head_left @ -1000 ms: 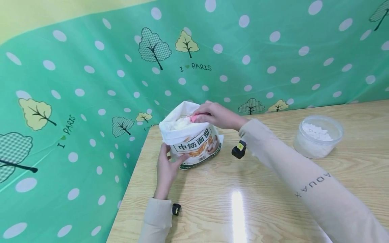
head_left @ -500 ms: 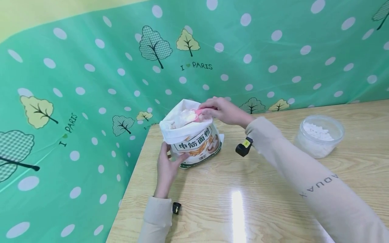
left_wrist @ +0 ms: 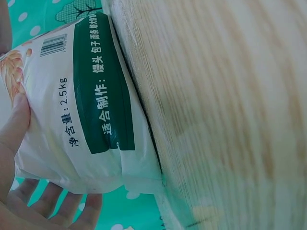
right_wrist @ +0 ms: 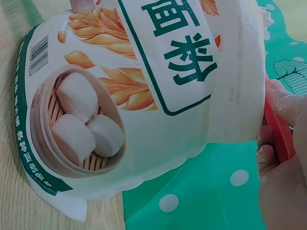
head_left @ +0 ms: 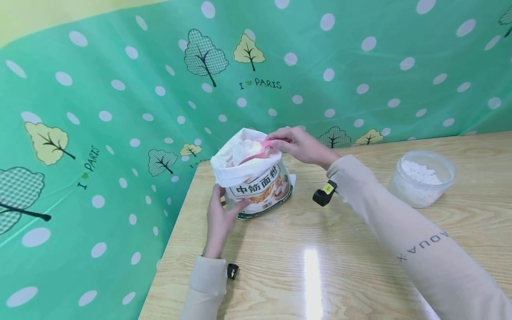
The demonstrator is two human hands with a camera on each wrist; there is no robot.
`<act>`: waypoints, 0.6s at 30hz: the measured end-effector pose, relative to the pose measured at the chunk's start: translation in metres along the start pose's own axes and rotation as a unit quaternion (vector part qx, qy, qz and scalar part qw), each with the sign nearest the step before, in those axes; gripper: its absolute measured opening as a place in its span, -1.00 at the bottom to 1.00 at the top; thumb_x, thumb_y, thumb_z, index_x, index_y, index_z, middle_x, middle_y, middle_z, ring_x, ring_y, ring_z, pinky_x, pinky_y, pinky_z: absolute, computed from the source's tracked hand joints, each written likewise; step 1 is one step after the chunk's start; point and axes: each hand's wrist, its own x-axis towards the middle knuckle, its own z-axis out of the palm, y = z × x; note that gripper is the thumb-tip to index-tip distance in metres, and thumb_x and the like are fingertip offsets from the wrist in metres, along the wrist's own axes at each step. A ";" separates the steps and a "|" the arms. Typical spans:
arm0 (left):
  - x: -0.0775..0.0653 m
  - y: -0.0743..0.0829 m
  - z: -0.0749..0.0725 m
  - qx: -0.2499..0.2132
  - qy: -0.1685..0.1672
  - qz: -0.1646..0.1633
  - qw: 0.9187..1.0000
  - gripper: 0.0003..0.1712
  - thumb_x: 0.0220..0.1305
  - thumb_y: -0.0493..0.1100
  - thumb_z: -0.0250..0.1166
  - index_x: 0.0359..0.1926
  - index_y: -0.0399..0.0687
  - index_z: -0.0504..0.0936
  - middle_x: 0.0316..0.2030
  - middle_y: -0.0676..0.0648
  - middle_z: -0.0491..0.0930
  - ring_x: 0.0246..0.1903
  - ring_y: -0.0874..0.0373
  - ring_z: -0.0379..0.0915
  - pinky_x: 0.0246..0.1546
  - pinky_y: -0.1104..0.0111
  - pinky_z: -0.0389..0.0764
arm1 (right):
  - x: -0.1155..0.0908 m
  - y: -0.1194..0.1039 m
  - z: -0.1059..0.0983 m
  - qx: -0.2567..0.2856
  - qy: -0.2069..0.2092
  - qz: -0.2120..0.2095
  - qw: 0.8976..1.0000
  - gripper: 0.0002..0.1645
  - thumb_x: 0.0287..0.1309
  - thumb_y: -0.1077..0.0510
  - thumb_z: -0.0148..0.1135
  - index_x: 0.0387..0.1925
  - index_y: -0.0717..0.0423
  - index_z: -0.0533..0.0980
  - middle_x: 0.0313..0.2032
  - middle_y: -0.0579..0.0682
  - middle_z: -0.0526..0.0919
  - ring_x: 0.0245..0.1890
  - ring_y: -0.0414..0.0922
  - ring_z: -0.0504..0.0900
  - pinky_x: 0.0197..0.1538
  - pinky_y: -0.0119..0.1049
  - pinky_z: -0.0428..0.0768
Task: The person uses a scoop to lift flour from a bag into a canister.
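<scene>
A white flour bag (head_left: 256, 189) stands on the table with its top rolled down. My left hand (head_left: 219, 222) holds its lower left side, the thumb (left_wrist: 17, 120) on the printed front and the other fingers around the side. My right hand (head_left: 302, 144) grips the handle of a pinkish-red scoop (head_left: 266, 146) at the bag's mouth. White flour (head_left: 246, 151) is heaped in the scoop, within the rim. In the right wrist view the red handle (right_wrist: 280, 127) lies between thumb and fingers, whose tips are dusted with flour; the scoop's bowl is hidden there.
A clear round tub (head_left: 422, 180) partly filled with white flour stands on the wooden table (head_left: 272, 275) to the right, beyond my right forearm. A green dotted cloth (head_left: 132, 155) hangs behind and at the left. Each wrist carries a small black camera (head_left: 325, 193).
My right hand has risen slightly and moved right, bringing the scoop up out of the flour, loaded and in sight. The left hand stays on the bag.
</scene>
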 end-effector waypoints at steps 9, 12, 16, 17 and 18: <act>0.001 0.000 0.000 -0.003 -0.001 0.004 1.000 -0.13 0.01 0.08 0.56 0.30 0.11 0.34 0.23 0.02 0.46 0.27 0.07 0.32 0.26 0.08 0.39 | -0.004 0.001 -0.001 0.000 0.015 0.004 1.000 -0.67 0.43 0.06 0.13 0.11 0.03 0.62 0.01 -0.04 0.69 -0.10 -0.10 0.42 -0.03 -0.17 0.45; 0.001 -0.001 0.001 -0.003 0.000 0.006 1.000 -0.14 0.01 0.07 0.56 0.30 0.11 0.35 0.22 0.01 0.47 0.25 0.07 0.32 0.26 0.08 0.39 | -0.006 0.001 -0.002 0.008 0.019 0.004 1.000 -0.66 0.43 0.06 0.13 0.10 0.06 0.62 0.00 -0.02 0.68 -0.09 -0.10 0.44 -0.03 -0.17 0.48; 0.000 -0.002 0.001 -0.001 0.002 0.008 1.000 -0.13 0.01 0.07 0.57 0.30 0.10 0.34 0.21 0.01 0.47 0.24 0.07 0.33 0.25 0.08 0.40 | -0.007 0.002 -0.003 0.017 0.018 0.004 1.000 -0.65 0.44 0.09 0.10 0.13 0.10 0.60 0.00 0.00 0.67 -0.08 -0.10 0.45 -0.02 -0.18 0.50; 0.000 -0.002 0.001 -0.001 0.002 0.008 1.000 -0.13 0.00 0.07 0.57 0.30 0.10 0.34 0.21 0.01 0.47 0.24 0.07 0.33 0.25 0.08 0.40 | -0.007 0.002 -0.003 0.019 0.016 0.004 1.000 -0.65 0.44 0.09 0.10 0.13 0.10 0.60 -0.01 0.00 0.66 -0.08 -0.09 0.44 -0.02 -0.18 0.50; 0.000 -0.002 0.001 -0.001 0.003 0.007 1.000 -0.13 0.00 0.07 0.57 0.30 0.11 0.34 0.22 0.01 0.47 0.24 0.07 0.33 0.25 0.08 0.40 | -0.007 0.002 -0.003 0.020 0.016 0.004 1.000 -0.65 0.45 0.10 0.09 0.14 0.11 0.59 -0.01 0.00 0.66 -0.08 -0.09 0.44 -0.02 -0.18 0.50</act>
